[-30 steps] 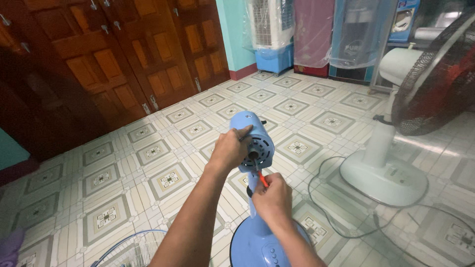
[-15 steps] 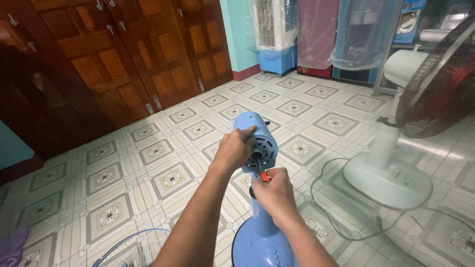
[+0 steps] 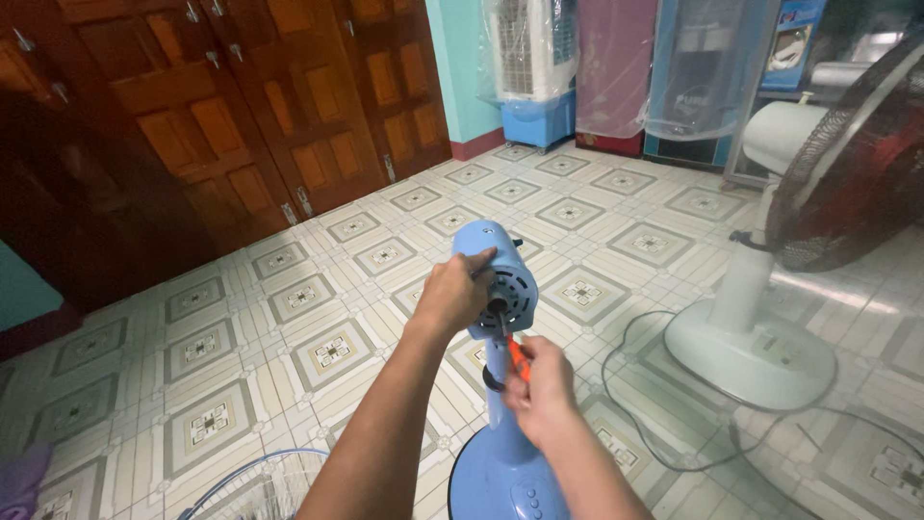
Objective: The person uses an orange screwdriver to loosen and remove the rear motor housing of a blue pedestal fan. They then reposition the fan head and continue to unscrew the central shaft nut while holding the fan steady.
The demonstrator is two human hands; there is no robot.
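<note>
**Blue fan head steadied, screwdriver at its front**

Blue plastic marks the stand fan (image 3: pixel 496 385) at frame centre, stripped of its grille. The left hand (image 3: pixel 450 294) is clasped around the motor housing (image 3: pixel 499 279), seemingly to steady it. The right hand (image 3: pixel 544 390) pinches an orange-handled screwdriver (image 3: pixel 514 349), tip at the motor's front. Upper right, appliances wrapped in clear plastic (image 3: pixel 616 58) stand against the wall; a white fan (image 3: pixel 760 318) stands at right.

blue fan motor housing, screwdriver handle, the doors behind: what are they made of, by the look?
Fan motor housing: likely moulded plastic, smooth light blue with a soft sheen; left hand grips it. Screwdriver in the right hand: orange handle looks plastic, the dark shaft probably metal. Doors: wood, reddish brown and glossy, with raised panels and small metal latches.
</note>
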